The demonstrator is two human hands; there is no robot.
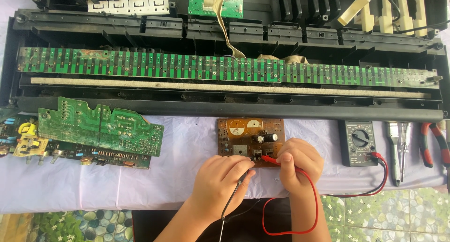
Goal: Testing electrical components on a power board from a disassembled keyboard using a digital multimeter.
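Both hands are low in the middle of the view, close together but not touching. The left hand [220, 178] is pinched shut on a black probe [243, 178], whose black lead [229, 204] hangs down toward 6 o'clock. The right hand [298, 164] is closed on a red probe [270, 159], and its tip rests on the small brown circuit board [243, 136]. This board lies flat on the pale cloth [187, 148], just at 12 o'clock from the hands, with two round copper-coloured pads near its far edge and a black cylinder part beside them.

At 3 o'clock from the right hand sits a dark multimeter [359, 142] with a round dial; the red lead [347, 193] loops from it back to the right hand. Further to 3 o'clock lie a brush [394, 148] and red-handled pliers [433, 146], near the cloth's right edge.

At 9 o'clock, well apart from the hands, a green circuit board [98, 127] with a notched outline lies over a dark one carrying yellow parts. Bare cloth between it and the brown board leaves open room.

Across 12 o'clock stretches the opened black keyboard chassis [225, 111] with a long green contact strip [187, 66]; its front edge runs just beyond the brown board
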